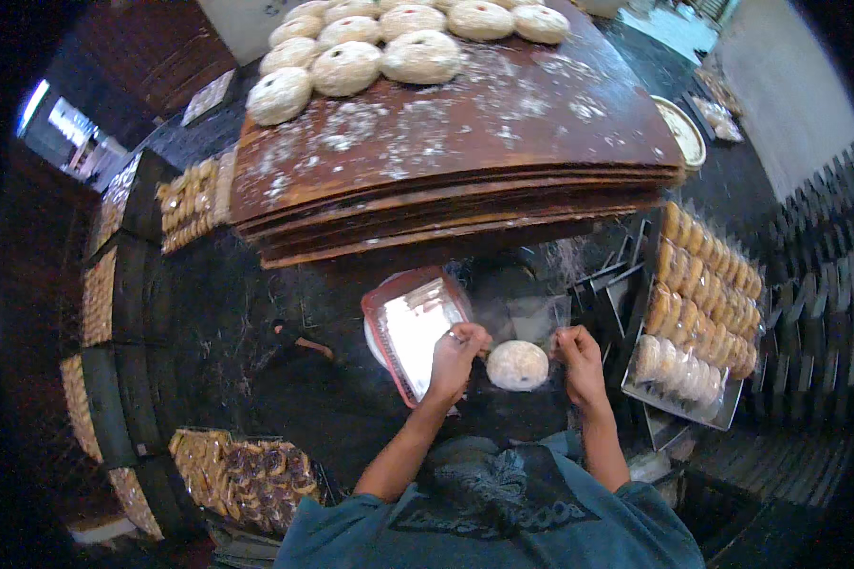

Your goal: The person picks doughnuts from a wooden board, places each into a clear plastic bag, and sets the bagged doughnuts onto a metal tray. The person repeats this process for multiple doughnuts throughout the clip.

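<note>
A round bun dusted with white powder (518, 365) hangs between my two hands, with a small dark spot on its lower side. It appears to be inside a clear plastic bag (541, 313). My left hand (459, 352) pinches the bag at one side of the bun. At the opposite side, my right hand (581, 355) grips it with curled fingers. Beside my left hand is a red plastic basket (372, 313) holding a stack of shiny clear bags (416, 331). Farther forward, several powdered buns (421, 57) sit in rows on a stacked wooden board (470, 135) scattered with white powder.
To the right, a metal tray (683, 409) carries rows of bagged buns (708, 291). More baked goods (245, 476) lie at lower left. Stacked dark crates (132, 291) of buns line the left side. A round tub (683, 131) stands beyond the boards' right edge.
</note>
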`<act>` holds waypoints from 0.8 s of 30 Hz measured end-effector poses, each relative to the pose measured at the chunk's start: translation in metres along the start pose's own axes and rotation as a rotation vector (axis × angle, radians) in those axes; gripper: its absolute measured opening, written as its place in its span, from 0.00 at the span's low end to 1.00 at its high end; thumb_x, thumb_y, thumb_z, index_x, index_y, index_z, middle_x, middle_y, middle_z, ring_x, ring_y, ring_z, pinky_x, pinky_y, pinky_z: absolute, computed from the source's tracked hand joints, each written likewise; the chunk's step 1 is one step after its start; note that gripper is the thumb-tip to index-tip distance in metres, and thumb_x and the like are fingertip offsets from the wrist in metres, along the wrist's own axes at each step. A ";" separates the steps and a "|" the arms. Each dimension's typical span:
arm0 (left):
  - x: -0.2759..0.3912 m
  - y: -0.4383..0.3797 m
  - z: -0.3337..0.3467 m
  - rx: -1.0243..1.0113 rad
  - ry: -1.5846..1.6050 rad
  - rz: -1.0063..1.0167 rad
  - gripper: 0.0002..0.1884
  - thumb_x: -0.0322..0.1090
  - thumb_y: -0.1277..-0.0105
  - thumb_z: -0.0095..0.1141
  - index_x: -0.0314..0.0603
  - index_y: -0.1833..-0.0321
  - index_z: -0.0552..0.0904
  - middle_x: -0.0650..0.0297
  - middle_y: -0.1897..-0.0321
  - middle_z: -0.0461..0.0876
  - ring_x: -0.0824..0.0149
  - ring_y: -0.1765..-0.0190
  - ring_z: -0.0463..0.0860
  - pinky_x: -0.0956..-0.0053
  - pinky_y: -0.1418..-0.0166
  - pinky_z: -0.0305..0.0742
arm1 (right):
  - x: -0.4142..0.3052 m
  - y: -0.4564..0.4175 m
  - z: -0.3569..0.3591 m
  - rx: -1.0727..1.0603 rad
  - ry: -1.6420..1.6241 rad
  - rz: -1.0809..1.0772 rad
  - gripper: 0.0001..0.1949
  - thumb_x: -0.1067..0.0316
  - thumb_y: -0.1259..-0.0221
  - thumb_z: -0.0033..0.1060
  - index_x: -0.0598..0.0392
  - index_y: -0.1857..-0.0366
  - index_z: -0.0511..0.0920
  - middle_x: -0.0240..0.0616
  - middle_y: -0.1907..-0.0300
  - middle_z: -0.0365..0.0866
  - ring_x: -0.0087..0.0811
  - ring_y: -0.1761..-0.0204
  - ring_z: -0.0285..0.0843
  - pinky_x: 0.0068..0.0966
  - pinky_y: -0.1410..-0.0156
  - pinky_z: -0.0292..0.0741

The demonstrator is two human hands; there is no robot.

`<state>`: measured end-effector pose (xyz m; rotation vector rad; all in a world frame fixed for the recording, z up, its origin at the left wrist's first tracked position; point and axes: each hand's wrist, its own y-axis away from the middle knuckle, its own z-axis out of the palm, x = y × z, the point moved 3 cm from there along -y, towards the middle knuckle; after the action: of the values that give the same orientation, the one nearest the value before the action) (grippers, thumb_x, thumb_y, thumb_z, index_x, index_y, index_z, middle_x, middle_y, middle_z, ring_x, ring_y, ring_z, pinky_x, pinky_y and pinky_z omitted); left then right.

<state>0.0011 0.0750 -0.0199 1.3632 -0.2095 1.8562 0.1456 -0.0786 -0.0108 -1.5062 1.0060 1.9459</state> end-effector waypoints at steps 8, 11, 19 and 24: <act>-0.006 -0.019 0.013 0.000 -0.171 -0.049 0.07 0.26 0.37 0.55 0.37 0.57 0.75 0.67 0.65 0.76 0.75 0.61 0.75 0.81 0.55 0.69 | 0.023 -0.025 -0.013 -0.056 0.128 -0.039 0.08 0.74 0.41 0.55 0.57 0.58 0.73 0.29 0.72 0.75 0.17 0.71 0.70 0.16 0.64 0.68; -0.011 -0.019 0.013 0.055 -0.088 -0.020 0.09 0.26 0.37 0.55 0.36 0.55 0.75 0.65 0.60 0.75 0.74 0.59 0.75 0.80 0.52 0.70 | 0.014 -0.021 -0.001 -0.019 0.027 0.016 0.08 0.72 0.43 0.61 0.59 0.61 0.77 0.30 0.70 0.78 0.17 0.69 0.71 0.16 0.62 0.68; 0.046 -0.018 0.033 -0.028 -0.073 0.028 0.04 0.25 0.41 0.59 0.32 0.72 0.82 0.61 0.45 0.71 0.67 0.44 0.72 0.73 0.43 0.69 | -0.069 -0.024 0.001 -0.156 0.249 -0.223 0.06 0.69 0.42 0.60 0.59 0.66 0.83 0.31 0.72 0.74 0.23 0.65 0.71 0.19 0.58 0.67; 0.017 0.005 0.012 0.128 -0.276 -0.160 0.07 0.31 0.42 0.63 0.35 0.66 0.81 0.59 0.45 0.70 0.67 0.43 0.70 0.75 0.42 0.66 | -0.011 0.001 -0.009 -0.054 0.304 -0.090 0.06 0.69 0.46 0.61 0.56 0.67 0.85 0.33 0.71 0.70 0.26 0.63 0.68 0.22 0.56 0.66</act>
<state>0.0051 0.0737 0.0015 1.6739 -0.1186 1.5691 0.1534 -0.0857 -0.0013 -1.8851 0.9945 1.7282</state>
